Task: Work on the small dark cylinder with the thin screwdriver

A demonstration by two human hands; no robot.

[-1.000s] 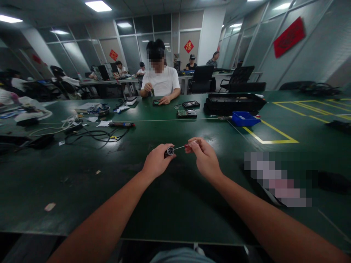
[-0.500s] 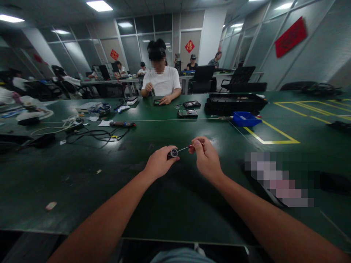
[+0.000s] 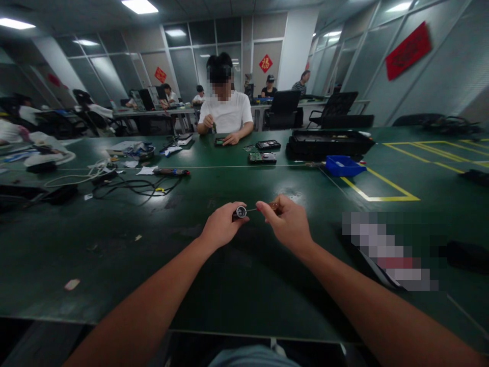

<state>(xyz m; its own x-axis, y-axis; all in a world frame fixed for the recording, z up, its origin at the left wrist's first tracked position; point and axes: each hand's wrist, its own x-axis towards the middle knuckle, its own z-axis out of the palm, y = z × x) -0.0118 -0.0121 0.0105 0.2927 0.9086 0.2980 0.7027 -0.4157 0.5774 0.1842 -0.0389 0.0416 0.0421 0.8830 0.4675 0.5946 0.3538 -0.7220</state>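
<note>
Gripping something in both hands, held over table [image 3: 237, 285]. In left hand [image 3: 221, 224]: dark cylinder [image 3: 240, 212], metal-rimmed round end facing camera, seen nearly end-on; full length hidden behind fingers. Pinched in right hand [image 3: 291, 221]: screwdriver [image 3: 273, 206], reddish handle partly covered, thin shaft running sideways, close to level, toward left hand. Tip right by cylinder's right rim; cannot tell if touching or just short. Axes roughly crosswise. Nearer to cylinder: left hand, wrapped round it; right hand just beside. Room for moving: between forearms, back to near table edge. Well apart: black cable [image 3: 126, 191] ahead-left, blue tray [image 3: 346, 171] ahead-right, pixelated item [image 3: 385, 252] right.
</note>
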